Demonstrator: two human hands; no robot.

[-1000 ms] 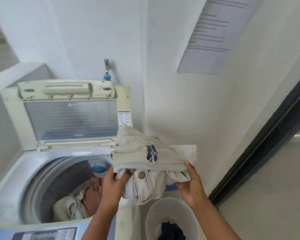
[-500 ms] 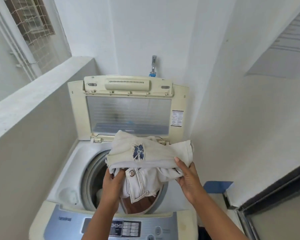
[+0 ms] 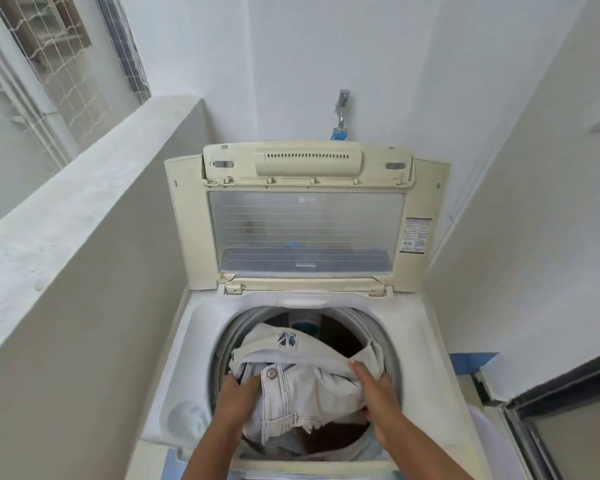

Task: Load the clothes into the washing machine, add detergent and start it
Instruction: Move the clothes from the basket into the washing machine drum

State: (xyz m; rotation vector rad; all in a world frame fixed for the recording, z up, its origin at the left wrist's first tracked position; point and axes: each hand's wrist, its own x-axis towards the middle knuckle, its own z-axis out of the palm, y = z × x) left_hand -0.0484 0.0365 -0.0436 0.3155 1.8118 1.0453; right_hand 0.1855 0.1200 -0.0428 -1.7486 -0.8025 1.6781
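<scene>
A top-loading white washing machine (image 3: 187, 341) stands in front of me with its cream lid (image 3: 305, 216) propped upright. A bundle of pale, frayed jeans (image 3: 305, 379) with a blue patch and a metal button sits low in the mouth of the drum (image 3: 378, 327). My left hand (image 3: 238, 396) grips the bundle's left side. On the right side my right hand (image 3: 374, 389) clutches the folded cloth. A brownish garment shows in the drum under the jeans.
A low white wall (image 3: 84, 188) runs close along the machine's left side. A tap with a blue fitting (image 3: 342, 112) is on the wall behind the lid. A dark door frame (image 3: 548, 393) and a blue item (image 3: 471, 362) are at the right.
Both hands have carried the jeans from beside the machine over to it and lowered them from lid height into the drum opening. My view has swung left and down onto the machine.
</scene>
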